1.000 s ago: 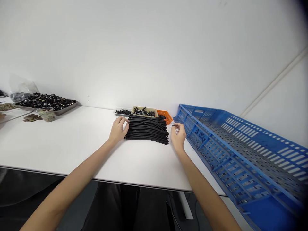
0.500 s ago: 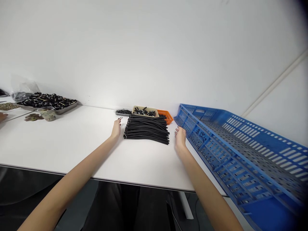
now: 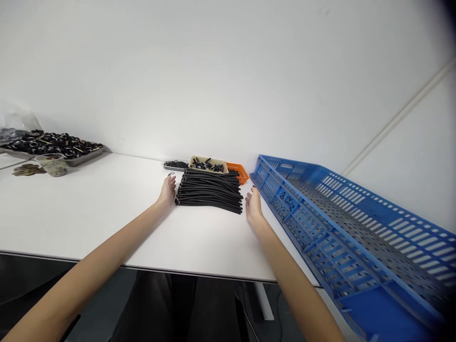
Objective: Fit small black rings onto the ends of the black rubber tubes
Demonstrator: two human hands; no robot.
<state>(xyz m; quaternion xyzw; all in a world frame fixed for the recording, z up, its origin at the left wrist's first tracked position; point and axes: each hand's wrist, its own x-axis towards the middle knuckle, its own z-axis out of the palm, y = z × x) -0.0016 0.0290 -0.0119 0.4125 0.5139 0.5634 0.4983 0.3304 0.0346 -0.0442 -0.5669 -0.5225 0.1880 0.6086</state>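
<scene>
The left hand (image 3: pixel 166 191) is resting at the left end of a row of black tubes (image 3: pixel 209 191), its fingers loosely spread and its palm turning inward, gripping nothing that is showing; whether its fingers are touching the tube ends I cannot tell. The right hand (image 3: pixel 254 205) is standing just beside the opposite end, also opened out, with its palm facing the tubes and a narrow strip of white table (image 3: pixel 107 209) showing between. The tubes are lying side by side in the middle of the table, running from one hand toward the other, their right ends forming an uneven edge. A small dark ring (image 3: pixel 173 173) is lying just beyond the left fingertips. Behind the tubes, a small grey tray (image 3: pixel 174 169) is holding thin black pieces, a cream tray (image 3: pixel 225 167) is holding short black parts, and an orange basket (image 3: pixel 242 174) is sitting at their right. A long blue crate (image 3: pixel 285 209) is standing to the right of the right hand. Well apart on the left, a metal tray (image 3: pixel 85 159) is carrying heaped black parts, and a clear cup (image 3: pixel 57 166) is standing before it
</scene>
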